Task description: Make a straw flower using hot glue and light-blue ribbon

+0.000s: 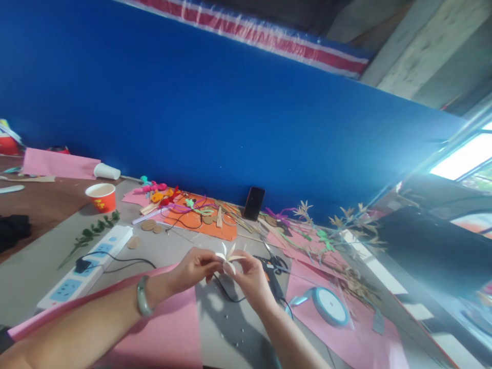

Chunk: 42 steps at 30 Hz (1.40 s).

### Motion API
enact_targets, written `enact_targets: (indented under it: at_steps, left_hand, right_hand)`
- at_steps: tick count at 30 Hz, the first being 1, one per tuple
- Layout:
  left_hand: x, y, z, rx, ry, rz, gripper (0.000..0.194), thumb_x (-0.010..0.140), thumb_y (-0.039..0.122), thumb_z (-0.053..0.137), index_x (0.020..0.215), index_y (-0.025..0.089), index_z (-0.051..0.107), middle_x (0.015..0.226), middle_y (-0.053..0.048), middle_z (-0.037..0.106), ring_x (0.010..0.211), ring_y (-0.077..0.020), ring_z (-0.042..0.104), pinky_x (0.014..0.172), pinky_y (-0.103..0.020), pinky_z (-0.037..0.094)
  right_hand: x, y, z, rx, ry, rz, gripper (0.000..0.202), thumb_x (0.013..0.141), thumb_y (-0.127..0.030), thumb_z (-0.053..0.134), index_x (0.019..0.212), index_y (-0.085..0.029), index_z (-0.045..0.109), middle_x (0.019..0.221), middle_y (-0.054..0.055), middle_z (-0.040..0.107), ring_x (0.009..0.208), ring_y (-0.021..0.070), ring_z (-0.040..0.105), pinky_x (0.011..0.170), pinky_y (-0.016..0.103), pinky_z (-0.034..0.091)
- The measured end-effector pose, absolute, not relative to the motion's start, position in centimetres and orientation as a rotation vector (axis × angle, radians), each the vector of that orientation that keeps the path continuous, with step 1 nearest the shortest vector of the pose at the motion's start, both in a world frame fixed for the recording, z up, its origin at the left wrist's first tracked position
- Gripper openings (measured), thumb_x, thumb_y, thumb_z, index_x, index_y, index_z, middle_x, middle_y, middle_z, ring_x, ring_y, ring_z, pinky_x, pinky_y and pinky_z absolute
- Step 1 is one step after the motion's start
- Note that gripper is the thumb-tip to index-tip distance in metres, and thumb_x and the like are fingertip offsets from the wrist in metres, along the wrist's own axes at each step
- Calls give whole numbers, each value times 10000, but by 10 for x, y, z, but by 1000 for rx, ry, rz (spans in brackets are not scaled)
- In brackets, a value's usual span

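A small cream-white flower with narrow petals (pixel 229 254) is held up between my two hands above the grey table. My left hand (pixel 195 267), with a jade-coloured bangle at its wrist, pinches the flower from the left. On the other side, my right hand (pixel 250 277) has thumb and fingers closed on its petals. The fingertips of both hands nearly meet at the flower's base. Below them, several tiny shiny beads (pixel 236 330) lie scattered on the table.
A white power strip (pixel 86 266) and red paper cup (pixel 101 198) stand left. Scissors (pixel 273 256), a dark glue gun (pixel 272 279) and a blue ribbon roll (pixel 331 306) lie right. A phone (pixel 254 203) leans on the blue partition (pixel 230 113). Pink sheets (pixel 165 333) cover the front.
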<state>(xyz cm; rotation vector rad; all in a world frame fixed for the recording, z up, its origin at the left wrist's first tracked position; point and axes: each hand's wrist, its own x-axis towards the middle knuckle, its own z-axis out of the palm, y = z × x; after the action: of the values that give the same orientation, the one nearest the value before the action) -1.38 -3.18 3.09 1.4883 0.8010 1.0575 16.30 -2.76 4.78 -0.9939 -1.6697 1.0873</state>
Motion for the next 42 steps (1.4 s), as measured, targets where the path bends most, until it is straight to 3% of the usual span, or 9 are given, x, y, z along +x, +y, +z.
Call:
enact_targets:
  at_steps: [5, 10, 13, 19, 25, 37, 42]
  left_hand:
    - [-16, -31, 24, 1568, 862, 1094, 310, 855, 376, 604, 738, 114, 722, 503, 17, 516, 500, -82, 454, 503, -191, 350]
    - [-14, -32, 25, 1636, 840, 1149, 274, 849, 355, 616, 746, 120, 712, 697, -43, 654, 644, -121, 548, 604, -211, 407]
    - [-14, -33, 24, 1691, 840, 1145, 268, 850, 351, 613, 740, 125, 707, 702, -45, 655, 643, -123, 546, 610, -217, 404]
    - [-17, -35, 18, 1798, 868, 1159, 269, 867, 349, 592, 743, 131, 692, 672, -32, 614, 631, -118, 502, 608, -223, 392]
    - [-18, -34, 16, 1796, 790, 1149, 245, 880, 320, 574, 831, 118, 703, 777, -80, 682, 689, -145, 572, 634, -234, 422]
    - [-17, -33, 12, 1890, 847, 1127, 251, 891, 336, 559, 814, 134, 687, 736, -54, 643, 656, -125, 537, 597, -221, 387]
    - [-17, -32, 11, 1901, 848, 1159, 225, 882, 307, 575, 798, 133, 692, 689, -44, 623, 612, -108, 508, 556, -215, 361]
  right_hand:
    - [163, -29, 51, -957, -1674, 1129, 104, 727, -275, 733, 736, -192, 671, 727, 24, 660, 738, 196, 592, 731, 309, 451]
    - [174, -28, 52, -999, -1650, 1192, 128, 733, -218, 674, 854, -198, 709, 796, 35, 702, 785, 207, 630, 754, 311, 469]
    - [181, -25, 53, -1019, -1525, 1309, 182, 728, -190, 600, 852, -197, 733, 814, 40, 724, 781, 206, 649, 757, 312, 482]
    - [184, -21, 64, -966, -1402, 1542, 164, 745, -273, 634, 825, -195, 754, 763, 38, 725, 765, 207, 656, 772, 325, 491]
    - [176, -22, 67, -998, -1468, 1478, 199, 755, -384, 712, 774, -189, 746, 720, 28, 716, 717, 180, 651, 748, 306, 491]
    - [169, -23, 71, -1002, -1461, 1472, 249, 714, -402, 755, 657, -188, 641, 601, -24, 605, 548, 112, 529, 564, 242, 430]
    - [175, -21, 75, -1047, -1457, 1408, 221, 726, -401, 737, 726, -196, 657, 672, -5, 653, 612, 131, 578, 617, 263, 457]
